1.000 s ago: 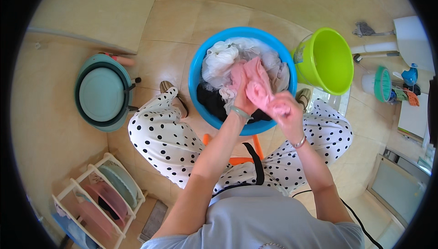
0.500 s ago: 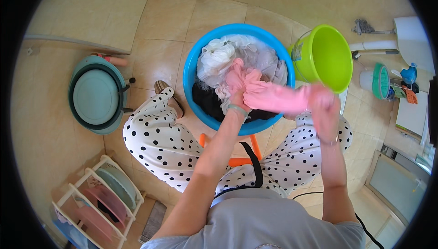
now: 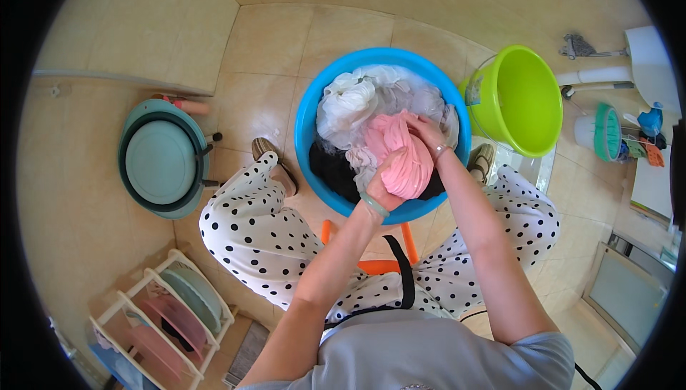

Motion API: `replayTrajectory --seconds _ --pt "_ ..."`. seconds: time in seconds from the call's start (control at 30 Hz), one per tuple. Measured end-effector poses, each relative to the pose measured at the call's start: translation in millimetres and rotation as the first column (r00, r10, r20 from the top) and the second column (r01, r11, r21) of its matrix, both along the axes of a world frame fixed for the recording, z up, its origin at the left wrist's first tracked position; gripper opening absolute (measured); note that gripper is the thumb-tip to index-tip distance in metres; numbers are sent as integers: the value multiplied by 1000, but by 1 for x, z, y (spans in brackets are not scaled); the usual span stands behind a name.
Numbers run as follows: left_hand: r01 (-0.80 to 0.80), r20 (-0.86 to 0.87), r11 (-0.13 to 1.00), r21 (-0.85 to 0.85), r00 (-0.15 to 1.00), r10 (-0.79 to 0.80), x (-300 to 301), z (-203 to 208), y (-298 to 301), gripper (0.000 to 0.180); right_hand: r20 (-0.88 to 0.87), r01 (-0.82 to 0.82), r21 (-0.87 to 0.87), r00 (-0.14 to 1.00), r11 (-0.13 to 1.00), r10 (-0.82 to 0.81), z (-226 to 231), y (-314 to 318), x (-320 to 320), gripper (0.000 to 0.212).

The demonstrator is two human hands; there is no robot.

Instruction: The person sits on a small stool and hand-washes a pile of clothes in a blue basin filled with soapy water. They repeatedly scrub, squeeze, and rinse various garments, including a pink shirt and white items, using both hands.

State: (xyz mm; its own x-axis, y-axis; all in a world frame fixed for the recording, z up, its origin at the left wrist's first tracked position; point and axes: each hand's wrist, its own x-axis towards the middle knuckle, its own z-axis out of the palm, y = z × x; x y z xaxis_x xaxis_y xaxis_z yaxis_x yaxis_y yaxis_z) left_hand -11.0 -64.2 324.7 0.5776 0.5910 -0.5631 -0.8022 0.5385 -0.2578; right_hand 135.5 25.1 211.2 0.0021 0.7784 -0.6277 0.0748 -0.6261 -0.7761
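A bunched pink cloth garment (image 3: 401, 156) lies over the other laundry in a round blue basin (image 3: 306, 115). My left hand (image 3: 386, 181) is closed on its near left side, a pale green bangle at the wrist. From the right, my right hand (image 3: 427, 135) curls round the garment's far right edge. White, sheer-looking laundry (image 3: 349, 104) fills the far part of the basin, with some suds around it. Dark cloth (image 3: 333, 170) lies at the near left, partly hidden by my left hand and the pink garment.
A lime green bucket (image 3: 527, 101) stands right of the basin. At the left, a folded grey-green basin (image 3: 158, 161) leans against the wall. A white rack (image 3: 153, 276) holding several basins is at the lower left. My knees flank the blue basin; an orange stool (image 3: 377, 267) shows beneath me.
My right hand has come back left from beyond the basin's right rim. The pink garment, stretched out between both hands before, is now gathered in a bundle over the basin.
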Motion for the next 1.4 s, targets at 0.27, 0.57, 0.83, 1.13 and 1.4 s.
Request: replayTrajectory --seconds 0.27,0.57,0.83,1.13,1.4 --pt "-262 172 964 -34 949 264 18 23 11 37 -767 361 -302 458 882 -450 63 -85 -14 61" --pt "-303 494 934 -192 792 358 16 67 -14 49 -990 427 32 136 904 -29 163 -73 -88 74" --pt "-89 463 992 -86 878 119 -6 98 -8 80 -963 179 -215 -200 960 -178 125 -65 -57 59" --pt "471 -358 844 257 857 -370 -8 102 4 39 -863 -100 -280 462 955 -204 161 -17 -10 27" --pt "671 -897 727 145 399 -189 9 68 12 26 -515 -21 -104 856 994 -36 179 -7 -23 28"
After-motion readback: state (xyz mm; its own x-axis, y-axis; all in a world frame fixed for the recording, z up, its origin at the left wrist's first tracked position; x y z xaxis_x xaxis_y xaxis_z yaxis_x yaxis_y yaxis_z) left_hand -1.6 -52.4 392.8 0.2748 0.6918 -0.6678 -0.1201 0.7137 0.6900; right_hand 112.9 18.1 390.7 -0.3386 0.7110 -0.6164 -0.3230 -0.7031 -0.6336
